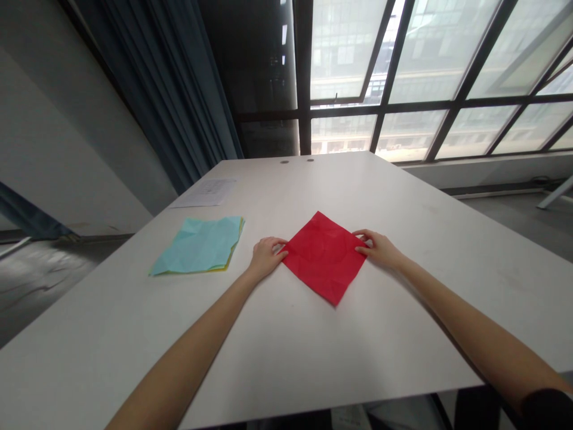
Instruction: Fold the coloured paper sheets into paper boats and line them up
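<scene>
Our left hand (267, 257) and our right hand (380, 248) reach out in front of us, one on each side of a thin red square sheet (326, 254). With our left hand we pinch its left corner between thumb and fingers, and with our right hand we pinch its right corner the same way. We see the sheet turned like a diamond, with one corner pointing at us. It lies on the big white tabletop (268, 358), and it has soft fold lines. We can't tell if it is paper or cloth.

To the left of our left hand, apart from it, we see a wrinkly light blue sheet (197, 242). Under it, a yellow layer (231, 259) peeks out along the edge. Behind those lies a printed white paper (208, 192), too small for us to read. At the far end we see two small dark round spots (285, 162). Past that end, a long dark blue curtain (174, 77) hangs on the left, and big dark-framed glass windows (425, 54) stand on the right.
</scene>
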`<state>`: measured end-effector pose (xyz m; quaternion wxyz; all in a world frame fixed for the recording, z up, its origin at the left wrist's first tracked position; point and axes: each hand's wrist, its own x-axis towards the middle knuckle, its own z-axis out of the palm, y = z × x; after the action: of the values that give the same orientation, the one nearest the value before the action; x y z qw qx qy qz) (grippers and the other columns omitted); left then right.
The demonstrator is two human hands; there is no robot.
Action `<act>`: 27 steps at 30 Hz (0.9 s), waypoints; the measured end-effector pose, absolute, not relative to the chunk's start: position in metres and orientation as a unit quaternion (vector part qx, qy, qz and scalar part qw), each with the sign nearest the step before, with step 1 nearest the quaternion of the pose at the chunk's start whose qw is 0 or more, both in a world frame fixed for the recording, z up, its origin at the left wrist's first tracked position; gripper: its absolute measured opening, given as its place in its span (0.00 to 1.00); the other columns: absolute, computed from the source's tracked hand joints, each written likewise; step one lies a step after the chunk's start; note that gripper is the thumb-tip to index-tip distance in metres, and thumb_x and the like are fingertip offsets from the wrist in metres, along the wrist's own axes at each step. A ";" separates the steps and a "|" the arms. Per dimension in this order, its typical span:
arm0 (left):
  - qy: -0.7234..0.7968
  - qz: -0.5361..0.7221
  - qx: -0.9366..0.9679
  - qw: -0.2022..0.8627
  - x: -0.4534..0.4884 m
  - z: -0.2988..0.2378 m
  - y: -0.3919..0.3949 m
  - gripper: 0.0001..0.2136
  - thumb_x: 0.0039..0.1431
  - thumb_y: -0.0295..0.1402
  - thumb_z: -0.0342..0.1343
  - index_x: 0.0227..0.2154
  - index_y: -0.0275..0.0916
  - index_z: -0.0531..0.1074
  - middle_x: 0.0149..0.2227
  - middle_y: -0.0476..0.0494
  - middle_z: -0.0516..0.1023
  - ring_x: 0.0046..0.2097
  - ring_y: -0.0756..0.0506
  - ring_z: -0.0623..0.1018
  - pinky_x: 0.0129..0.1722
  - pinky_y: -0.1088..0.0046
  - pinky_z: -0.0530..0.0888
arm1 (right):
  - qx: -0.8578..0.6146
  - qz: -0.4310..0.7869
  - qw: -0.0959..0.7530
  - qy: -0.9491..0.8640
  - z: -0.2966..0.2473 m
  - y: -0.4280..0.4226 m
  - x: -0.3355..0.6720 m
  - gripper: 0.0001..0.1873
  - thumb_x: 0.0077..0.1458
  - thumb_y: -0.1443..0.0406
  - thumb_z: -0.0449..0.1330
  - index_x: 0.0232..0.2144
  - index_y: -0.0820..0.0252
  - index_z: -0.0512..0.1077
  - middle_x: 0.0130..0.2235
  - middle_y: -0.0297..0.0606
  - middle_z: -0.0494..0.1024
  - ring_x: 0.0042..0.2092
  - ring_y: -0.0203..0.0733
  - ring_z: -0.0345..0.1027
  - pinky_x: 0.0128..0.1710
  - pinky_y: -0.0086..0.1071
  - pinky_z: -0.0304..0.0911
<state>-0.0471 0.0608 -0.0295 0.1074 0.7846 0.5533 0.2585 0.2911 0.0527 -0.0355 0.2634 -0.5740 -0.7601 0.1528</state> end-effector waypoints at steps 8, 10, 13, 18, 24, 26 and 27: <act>0.553 0.290 0.765 0.154 -0.048 -0.030 0.063 0.11 0.50 0.32 0.51 0.35 0.41 0.75 0.35 0.48 0.78 0.39 0.46 0.75 0.44 0.69 0.68 | -0.578 0.150 0.277 -0.753 -0.034 0.056 0.295 0.16 0.48 0.62 0.58 0.41 0.57 0.71 0.31 0.34 0.75 0.32 0.39 0.67 0.34 0.31 0.60; 0.557 0.295 0.763 0.145 -0.049 -0.032 0.064 0.10 0.50 0.31 0.51 0.34 0.41 0.76 0.35 0.47 0.78 0.39 0.46 0.75 0.44 0.69 0.68 | -0.570 0.153 0.278 -0.758 -0.035 0.056 0.296 0.14 0.48 0.62 0.57 0.39 0.58 0.72 0.32 0.35 0.76 0.33 0.39 0.68 0.35 0.32 0.61; 0.566 0.304 0.756 0.126 -0.050 -0.033 0.066 0.10 0.49 0.30 0.51 0.32 0.41 0.76 0.35 0.47 0.78 0.40 0.45 0.74 0.44 0.68 0.68 | -0.560 0.141 0.283 -0.766 -0.037 0.056 0.295 0.11 0.49 0.64 0.55 0.35 0.57 0.73 0.34 0.35 0.77 0.36 0.40 0.68 0.38 0.33 0.61; 0.577 0.279 0.763 0.086 -0.051 -0.033 0.065 0.12 0.49 0.27 0.49 0.31 0.44 0.77 0.35 0.47 0.78 0.42 0.45 0.72 0.46 0.65 0.66 | -0.530 0.083 0.272 -0.799 -0.039 0.057 0.296 0.12 0.48 0.69 0.51 0.32 0.57 0.75 0.35 0.35 0.77 0.38 0.42 0.67 0.41 0.35 0.60; 0.576 0.235 0.783 -0.006 -0.044 -0.029 0.056 0.13 0.51 0.26 0.48 0.29 0.45 0.77 0.39 0.46 0.75 0.47 0.42 0.67 0.51 0.55 0.59 | -0.509 0.032 0.235 -0.827 -0.038 0.055 0.298 0.18 0.46 0.74 0.49 0.33 0.54 0.76 0.40 0.35 0.77 0.43 0.44 0.66 0.45 0.40 0.58; 0.574 0.221 0.788 -0.031 -0.041 -0.026 0.051 0.12 0.53 0.27 0.47 0.29 0.45 0.77 0.40 0.45 0.75 0.48 0.40 0.66 0.53 0.51 0.55 | -0.514 0.017 0.222 -0.828 -0.035 0.053 0.295 0.17 0.48 0.72 0.50 0.34 0.54 0.76 0.41 0.36 0.76 0.44 0.46 0.65 0.46 0.42 0.58; 0.571 0.217 0.790 -0.043 -0.039 -0.024 0.049 0.12 0.53 0.28 0.47 0.29 0.45 0.77 0.40 0.44 0.75 0.49 0.40 0.65 0.54 0.50 0.53 | -0.513 0.011 0.219 -0.830 -0.033 0.051 0.292 0.16 0.49 0.71 0.50 0.35 0.54 0.76 0.42 0.37 0.76 0.45 0.46 0.65 0.46 0.42 0.57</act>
<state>-0.0388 0.0489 -0.0236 -0.0432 0.7904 0.5712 0.2171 0.2921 0.0512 -0.0326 0.2187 -0.5129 -0.8301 0.0108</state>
